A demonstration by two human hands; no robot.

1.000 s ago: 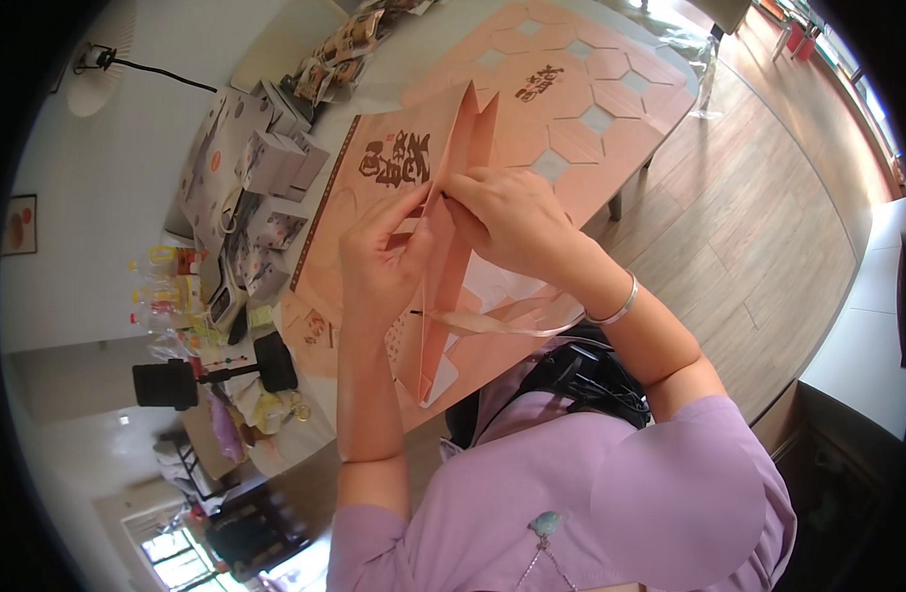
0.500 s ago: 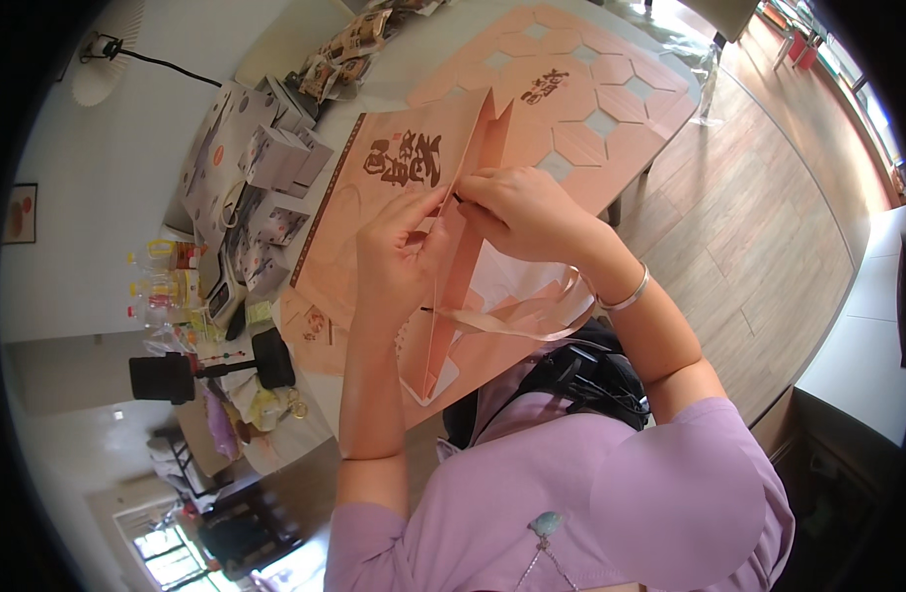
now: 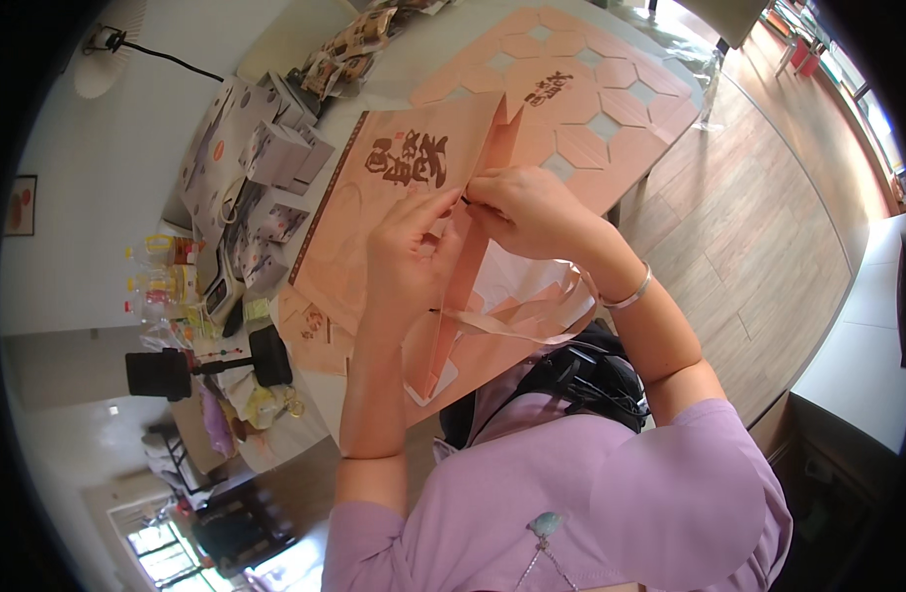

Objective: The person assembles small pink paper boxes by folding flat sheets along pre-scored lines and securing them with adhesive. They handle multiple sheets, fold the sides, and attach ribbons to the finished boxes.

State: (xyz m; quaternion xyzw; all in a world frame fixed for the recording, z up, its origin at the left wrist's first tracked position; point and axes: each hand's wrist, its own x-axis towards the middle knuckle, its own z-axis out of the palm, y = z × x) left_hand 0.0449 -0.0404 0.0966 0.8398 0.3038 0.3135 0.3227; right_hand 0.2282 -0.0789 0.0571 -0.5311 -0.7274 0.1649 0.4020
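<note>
A peach paper gift bag [image 3: 344, 207] with dark brown lettering lies on its side on the table, its mouth facing right and toward me. My left hand [image 3: 414, 247] is at the bag's rim, fingers and thumb closed on the edge. Against it, my right hand [image 3: 522, 207] pinches a small black tip at the same rim; its fingers mostly hide it. A pale ribbon handle [image 3: 512, 328] loops out of the mouth and passes under my right wrist. One ribbon end meets the rim at another dark tip, below my left palm.
Beyond the bag lies a flat peach cardboard sheet [image 3: 611, 84] with octagonal cut-outs. Grey-white boxes [image 3: 275, 153], brown snack packets [image 3: 359, 44] and yellow-capped bottles [image 3: 162, 281] stand at the left. A black phone stand [image 3: 216, 367] is near the left table edge. A black bag [image 3: 591, 380] rests by my lap.
Both hands and the bag's rim have shifted slightly to the right. My left fingers are a little straighter along the edge, and the pinch of my right hand continues.
</note>
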